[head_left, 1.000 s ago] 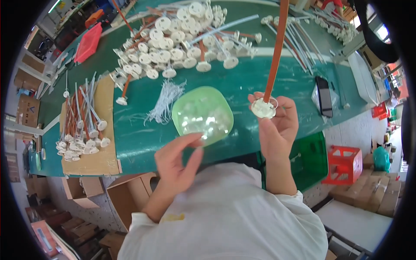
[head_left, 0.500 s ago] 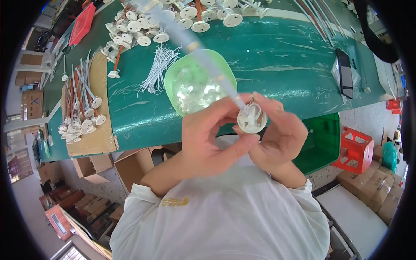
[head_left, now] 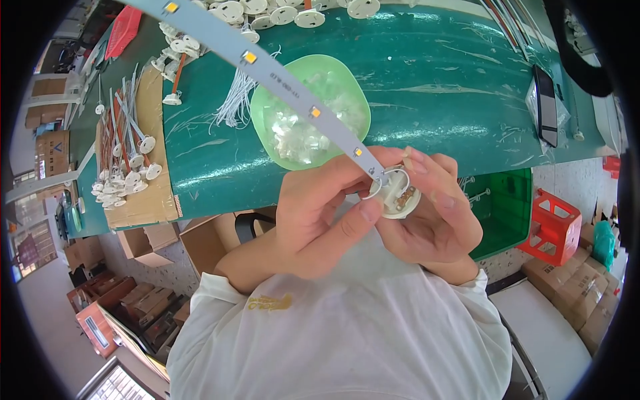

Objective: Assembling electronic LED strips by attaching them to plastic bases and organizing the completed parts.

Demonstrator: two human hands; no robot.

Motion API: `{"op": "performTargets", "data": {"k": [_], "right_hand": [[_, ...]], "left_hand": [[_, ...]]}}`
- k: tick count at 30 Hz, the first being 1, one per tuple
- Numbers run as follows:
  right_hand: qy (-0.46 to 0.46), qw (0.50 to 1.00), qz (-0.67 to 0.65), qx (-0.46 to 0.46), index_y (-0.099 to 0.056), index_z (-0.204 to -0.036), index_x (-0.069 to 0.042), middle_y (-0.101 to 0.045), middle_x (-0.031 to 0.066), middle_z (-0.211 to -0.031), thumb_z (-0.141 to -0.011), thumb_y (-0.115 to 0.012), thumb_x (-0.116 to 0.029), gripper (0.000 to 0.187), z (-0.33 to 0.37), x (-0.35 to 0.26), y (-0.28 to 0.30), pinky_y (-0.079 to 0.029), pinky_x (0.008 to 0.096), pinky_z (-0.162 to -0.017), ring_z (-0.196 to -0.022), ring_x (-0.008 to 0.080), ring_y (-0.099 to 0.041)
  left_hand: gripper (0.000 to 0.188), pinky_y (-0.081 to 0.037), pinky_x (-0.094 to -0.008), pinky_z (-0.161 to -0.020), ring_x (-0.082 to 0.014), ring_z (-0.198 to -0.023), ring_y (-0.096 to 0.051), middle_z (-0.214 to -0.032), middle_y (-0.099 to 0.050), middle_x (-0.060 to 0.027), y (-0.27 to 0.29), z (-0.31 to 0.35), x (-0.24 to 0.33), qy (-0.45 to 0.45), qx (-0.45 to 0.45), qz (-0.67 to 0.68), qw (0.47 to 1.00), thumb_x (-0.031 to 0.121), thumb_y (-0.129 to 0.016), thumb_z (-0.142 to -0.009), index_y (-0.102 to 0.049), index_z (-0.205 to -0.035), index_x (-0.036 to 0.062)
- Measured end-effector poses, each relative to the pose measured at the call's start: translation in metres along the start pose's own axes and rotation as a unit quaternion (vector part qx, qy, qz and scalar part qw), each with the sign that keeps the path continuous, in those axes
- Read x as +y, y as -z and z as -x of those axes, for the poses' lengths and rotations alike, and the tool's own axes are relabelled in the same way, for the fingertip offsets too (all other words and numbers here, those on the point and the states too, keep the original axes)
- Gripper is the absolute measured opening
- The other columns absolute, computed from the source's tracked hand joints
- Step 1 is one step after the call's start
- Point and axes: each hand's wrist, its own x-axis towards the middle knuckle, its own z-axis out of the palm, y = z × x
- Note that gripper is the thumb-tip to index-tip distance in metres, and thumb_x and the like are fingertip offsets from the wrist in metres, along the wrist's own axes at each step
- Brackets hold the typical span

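Note:
Close to my chest, my right hand (head_left: 437, 217) grips a small round white cap (head_left: 400, 197) fixed to the end of a long grey light strip (head_left: 267, 67) with small yellow chips, which runs up and left out of view. My left hand (head_left: 323, 213) pinches a thin white wire loop (head_left: 377, 188) at the cap, thumb pressed beside it. Just beyond my hands, a green plastic bowl (head_left: 267, 123) of small clear parts stands on the green table (head_left: 433, 100).
A bundle of white wires (head_left: 233, 103) lies left of the bowl. Finished strips with white caps rest on a cardboard sheet (head_left: 143, 193) at left and along the table's far edge (head_left: 267, 12). A dark phone (head_left: 547, 107) lies right. Green crate (head_left: 503, 207) and red crate (head_left: 557, 223) stand below.
My hands have come together nearer my chest. The strip, upright in my right hand a second ago, now slants to the upper left, and my left hand has taken the wire at the cap.

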Motion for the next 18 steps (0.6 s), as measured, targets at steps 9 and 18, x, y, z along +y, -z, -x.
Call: {"op": "performTargets", "data": {"k": [9, 18], "right_hand": [[0.046, 0.997, 0.055, 0.007, -0.044, -0.117, -0.006, -0.067, 0.0153, -0.105, -0.07, -0.082, 0.0, 0.061, 0.002, -0.001, -0.004, -0.045, 0.0297, -0.058, -0.091, 0.0277, -0.07], [0.055, 0.997, 0.052, -0.025, -0.055, -0.104, -0.003, -0.065, 0.0169, -0.105, -0.069, -0.078, 0.002, 0.042, -0.001, 0.0, 0.004, -0.045, 0.0308, -0.058, -0.086, 0.0305, -0.067]], "left_hand": [[0.04, -0.044, -0.0373, -0.099, -0.0287, -0.118, -0.055, -0.132, -0.05, -0.0243, 0.005, 0.0, 0.004, 0.025, -0.051, -0.025, 0.998, 0.004, -0.044, -0.096, -0.04, -0.133, -0.0107], [0.04, -0.051, -0.028, -0.073, -0.0183, -0.085, -0.066, -0.103, -0.066, -0.0131, -0.007, -0.002, 0.0, 0.022, 0.044, -0.003, 0.999, -0.001, -0.061, -0.086, -0.054, -0.126, -0.0057]]}}
